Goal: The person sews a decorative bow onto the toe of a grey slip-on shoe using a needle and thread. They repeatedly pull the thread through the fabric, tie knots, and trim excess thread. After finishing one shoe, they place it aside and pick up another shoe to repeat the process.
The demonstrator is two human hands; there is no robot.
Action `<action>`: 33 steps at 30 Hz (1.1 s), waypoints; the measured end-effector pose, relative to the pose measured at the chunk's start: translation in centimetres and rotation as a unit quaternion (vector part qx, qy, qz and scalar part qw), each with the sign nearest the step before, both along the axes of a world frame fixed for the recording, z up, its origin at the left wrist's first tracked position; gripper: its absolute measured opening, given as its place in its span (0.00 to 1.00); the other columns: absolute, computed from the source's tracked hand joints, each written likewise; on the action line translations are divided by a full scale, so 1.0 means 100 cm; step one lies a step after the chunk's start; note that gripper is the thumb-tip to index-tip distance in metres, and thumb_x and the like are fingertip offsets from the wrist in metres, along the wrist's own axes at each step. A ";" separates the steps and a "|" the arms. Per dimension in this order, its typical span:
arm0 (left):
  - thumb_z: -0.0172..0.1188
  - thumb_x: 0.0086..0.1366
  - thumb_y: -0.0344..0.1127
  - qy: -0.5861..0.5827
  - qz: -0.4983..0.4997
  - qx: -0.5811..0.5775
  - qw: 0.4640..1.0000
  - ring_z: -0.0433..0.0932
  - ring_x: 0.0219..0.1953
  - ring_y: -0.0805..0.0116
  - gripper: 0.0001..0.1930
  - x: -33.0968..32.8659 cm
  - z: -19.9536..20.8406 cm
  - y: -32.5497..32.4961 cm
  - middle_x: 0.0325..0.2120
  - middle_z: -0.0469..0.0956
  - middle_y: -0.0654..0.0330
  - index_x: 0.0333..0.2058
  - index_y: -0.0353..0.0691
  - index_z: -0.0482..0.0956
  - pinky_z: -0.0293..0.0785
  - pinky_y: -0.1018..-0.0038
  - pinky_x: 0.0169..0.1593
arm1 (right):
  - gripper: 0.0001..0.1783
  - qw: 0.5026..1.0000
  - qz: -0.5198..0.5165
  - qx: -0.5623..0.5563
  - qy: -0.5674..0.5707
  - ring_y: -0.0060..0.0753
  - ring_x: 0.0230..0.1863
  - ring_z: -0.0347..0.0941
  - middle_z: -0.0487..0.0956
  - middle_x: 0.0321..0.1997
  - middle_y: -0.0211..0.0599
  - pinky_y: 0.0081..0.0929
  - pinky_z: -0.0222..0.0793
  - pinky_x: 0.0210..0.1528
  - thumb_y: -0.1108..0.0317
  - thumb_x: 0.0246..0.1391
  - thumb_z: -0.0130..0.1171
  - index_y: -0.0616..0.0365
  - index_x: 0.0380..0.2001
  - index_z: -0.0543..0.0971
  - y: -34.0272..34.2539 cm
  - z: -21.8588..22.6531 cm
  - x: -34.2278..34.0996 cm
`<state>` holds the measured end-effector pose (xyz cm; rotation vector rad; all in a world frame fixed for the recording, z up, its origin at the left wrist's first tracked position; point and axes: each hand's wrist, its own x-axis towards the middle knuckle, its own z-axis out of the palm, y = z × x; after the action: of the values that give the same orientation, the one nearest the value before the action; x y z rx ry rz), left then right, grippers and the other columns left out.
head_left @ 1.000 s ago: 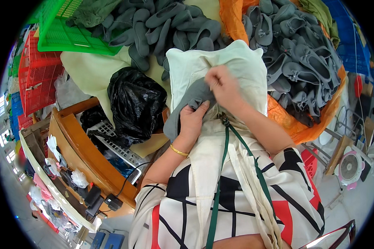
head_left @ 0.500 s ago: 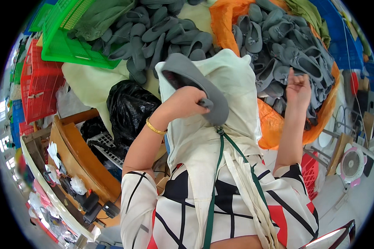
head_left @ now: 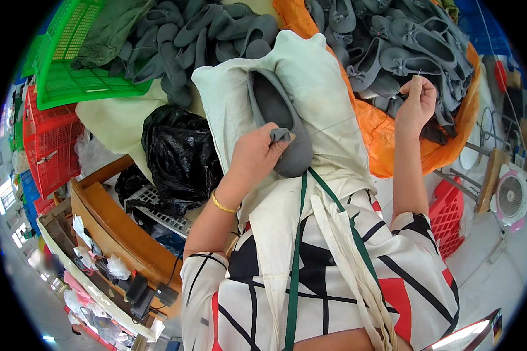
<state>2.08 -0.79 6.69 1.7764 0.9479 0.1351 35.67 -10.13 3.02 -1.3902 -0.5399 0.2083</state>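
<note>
On the white cloth-covered cushion over my lap lies a grey slip-on shoe, its opening facing up and its toe toward me. My left hand is closed on its toe end, pinching the small grey bow there. Off to the right, my right hand is raised with thumb and forefinger pressed on a thin needle. A fine thread runs taut from near the shoe's bow toward that hand.
Grey shoes are heaped at the far left beside a green crate. More grey shoes fill an orange sack at right. A black plastic bag, wooden desk and white fan stand around.
The shoe has come down onto the cushion and turned more upright in view. My right hand has closed from looser fingers into a pinch, and the taut thread now shows.
</note>
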 end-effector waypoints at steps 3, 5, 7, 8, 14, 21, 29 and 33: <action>0.61 0.68 0.37 0.001 0.043 -0.128 0.991 0.70 0.25 0.76 0.10 -0.006 -0.022 -0.007 0.27 0.76 0.64 0.35 0.35 0.76 0.68 0.77 0.30 | 0.04 0.995 -0.036 -0.014 -0.089 0.16 0.28 0.70 0.76 0.27 0.28 0.13 0.67 0.34 0.73 0.65 0.55 0.61 0.38 0.71 -0.007 0.002 0.016; 0.61 0.68 0.37 -0.047 0.059 -0.121 0.990 0.70 0.25 0.78 0.10 -0.018 -0.044 -0.014 0.28 0.75 0.66 0.36 0.35 0.75 0.68 0.79 0.30 | 0.05 0.992 -0.048 -0.028 -0.109 0.16 0.29 0.71 0.76 0.28 0.30 0.14 0.68 0.35 0.72 0.65 0.55 0.62 0.39 0.71 -0.008 0.011 0.021; 0.61 0.68 0.37 -0.074 0.081 -0.157 0.981 0.71 0.26 0.79 0.10 -0.017 -0.041 -0.014 0.29 0.75 0.67 0.37 0.35 0.76 0.69 0.80 0.29 | 0.06 0.992 -0.024 -0.049 -0.113 0.18 0.32 0.74 0.78 0.31 0.32 0.15 0.70 0.39 0.73 0.65 0.55 0.63 0.41 0.71 -0.009 0.019 0.017; 0.61 0.68 0.37 -0.074 0.099 -0.196 0.973 0.72 0.26 0.79 0.10 -0.018 -0.036 -0.014 0.29 0.76 0.66 0.38 0.36 0.76 0.70 0.81 0.30 | 0.06 0.993 0.000 -0.065 -0.103 0.19 0.34 0.75 0.79 0.32 0.32 0.15 0.70 0.40 0.72 0.65 0.55 0.63 0.42 0.72 -0.008 0.020 0.009; 0.58 0.70 0.36 -0.208 0.236 -0.392 0.864 0.80 0.31 0.74 0.11 -0.020 -0.032 -0.024 0.33 0.80 0.60 0.44 0.33 0.77 0.77 0.82 0.30 | 0.05 0.920 0.324 -0.148 0.163 0.16 0.30 0.73 0.80 0.31 0.25 0.17 0.69 0.35 0.70 0.63 0.58 0.57 0.40 0.80 -0.009 0.020 -0.073; 0.56 0.71 0.34 -0.302 0.265 -0.485 0.777 0.83 0.34 0.69 0.13 -0.024 -0.035 -0.029 0.35 0.82 0.54 0.46 0.29 0.78 0.82 0.80 0.31 | 0.08 0.825 0.498 -0.266 0.038 0.17 0.27 0.72 0.80 0.29 0.28 0.18 0.68 0.32 0.71 0.61 0.57 0.59 0.41 0.81 -0.010 0.026 -0.149; 0.55 0.71 0.33 -0.314 0.275 -0.497 0.761 0.83 0.33 0.68 0.12 -0.023 -0.040 -0.031 0.35 0.83 0.53 0.46 0.29 0.78 0.82 0.80 0.30 | 0.09 0.821 0.508 -0.257 -0.050 0.23 0.32 0.77 0.84 0.35 0.36 0.20 0.71 0.37 0.73 0.59 0.56 0.61 0.42 0.81 -0.005 0.022 -0.158; 0.55 0.71 0.32 -0.314 0.276 -0.503 0.757 0.83 0.33 0.68 0.12 -0.024 -0.041 -0.031 0.36 0.83 0.52 0.46 0.29 0.78 0.82 0.80 0.31 | 0.10 0.816 0.509 -0.270 -0.047 0.24 0.33 0.78 0.84 0.36 0.37 0.20 0.72 0.38 0.73 0.60 0.55 0.61 0.42 0.81 -0.004 0.023 -0.158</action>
<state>-0.28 -3.87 2.59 0.3506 0.7643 0.4648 19.86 -10.54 5.31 -1.5207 -1.3621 1.2475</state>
